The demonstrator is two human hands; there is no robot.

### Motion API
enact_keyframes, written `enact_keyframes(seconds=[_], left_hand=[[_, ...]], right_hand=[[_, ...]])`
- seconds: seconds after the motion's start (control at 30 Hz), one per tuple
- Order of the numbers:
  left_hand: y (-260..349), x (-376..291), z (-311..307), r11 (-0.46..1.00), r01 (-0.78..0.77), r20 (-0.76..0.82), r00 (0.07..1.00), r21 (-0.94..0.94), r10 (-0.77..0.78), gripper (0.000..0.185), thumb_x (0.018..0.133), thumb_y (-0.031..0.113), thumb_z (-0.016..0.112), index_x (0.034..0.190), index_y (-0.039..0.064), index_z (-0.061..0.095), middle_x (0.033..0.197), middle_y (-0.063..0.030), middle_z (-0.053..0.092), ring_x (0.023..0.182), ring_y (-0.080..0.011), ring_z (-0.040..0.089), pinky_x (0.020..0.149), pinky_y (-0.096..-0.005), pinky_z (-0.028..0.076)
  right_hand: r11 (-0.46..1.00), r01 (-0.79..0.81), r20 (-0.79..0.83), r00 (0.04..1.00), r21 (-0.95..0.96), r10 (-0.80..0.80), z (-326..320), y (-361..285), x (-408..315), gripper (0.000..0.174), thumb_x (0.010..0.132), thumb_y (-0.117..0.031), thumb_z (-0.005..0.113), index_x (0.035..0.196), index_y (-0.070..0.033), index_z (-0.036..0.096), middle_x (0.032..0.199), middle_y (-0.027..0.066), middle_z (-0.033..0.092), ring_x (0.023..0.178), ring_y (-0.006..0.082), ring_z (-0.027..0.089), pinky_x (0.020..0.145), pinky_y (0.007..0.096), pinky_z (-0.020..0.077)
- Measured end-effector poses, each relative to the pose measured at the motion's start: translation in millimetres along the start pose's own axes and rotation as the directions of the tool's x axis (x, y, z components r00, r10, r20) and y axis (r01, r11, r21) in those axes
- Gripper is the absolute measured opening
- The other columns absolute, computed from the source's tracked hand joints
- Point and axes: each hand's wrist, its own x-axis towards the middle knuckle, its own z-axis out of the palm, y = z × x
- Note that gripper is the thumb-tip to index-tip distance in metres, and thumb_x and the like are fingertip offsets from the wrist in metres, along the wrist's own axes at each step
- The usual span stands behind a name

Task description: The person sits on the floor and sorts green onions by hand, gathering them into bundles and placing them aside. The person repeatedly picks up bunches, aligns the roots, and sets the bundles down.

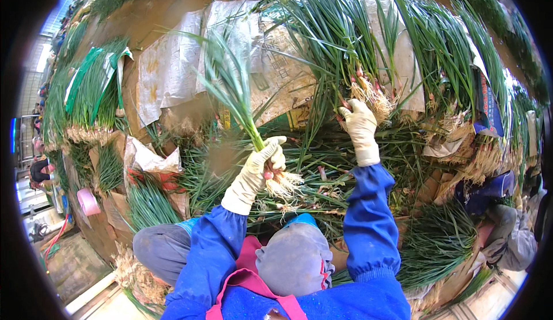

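Note:
My gloved left hand (pixel 261 164) is closed around the lower stalks of a small bunch of green onions (pixel 242 99). Their leaves point up and away from me, while pink bulbs and pale roots (pixel 281 184) hang out below my fist. To the right, my gloved right hand (pixel 360 125) pinches the pinkish base of a green onion (pixel 344 104) at the near edge of a larger pile of green onions (pixel 337 30). That pile's bulbs and tangled roots (pixel 371 91) lie just beyond my right knuckles. Both cream gloves meet blue sleeves.
Loose leaves and stalks (pixel 315 156) litter the ground before my knees. Flattened woven sacks (pixel 177 60) lie beyond. More onions (pixel 449 56) are heaped at right, and a wrapped bundle (pixel 95 82) lies at left. A pink tape roll (pixel 88 202) is nearby. Another person (pixel 510 233) sits at far right.

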Motion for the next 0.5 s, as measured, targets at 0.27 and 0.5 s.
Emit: enact_keyframes(seconds=[0.27,0.5], left_hand=[[-22,7,-23,0.992,0.072,-0.121,0.991,0.105,-0.059,0.037,0.093,0.024,0.061,0.122,0.001,0.056,0.073,0.0007,0.053,0.064,-0.0123,0.051,0.060,-0.0272,0.045],[-49,27,-38,0.893,0.090,-0.265,0.964,0.440,0.033,0.038,0.094,0.031,0.059,0.123,0.007,0.060,0.118,-0.0075,0.065,0.090,-0.0165,0.066,0.068,-0.0274,0.051]], right_hand=[[0.988,-0.077,0.014,0.997,-0.132,0.080,10,-14,-55,0.021,0.080,-0.025,0.072,0.090,-0.008,0.063,0.089,0.0127,0.061,0.081,0.0336,0.060,0.069,0.0398,0.0494],[0.247,-0.399,0.256,0.850,0.883,0.460,-1,-45,-65,0.028,0.088,-0.002,0.065,0.116,0.000,0.061,0.092,0.0012,0.067,0.079,0.0045,0.059,0.071,0.0171,0.0472]])
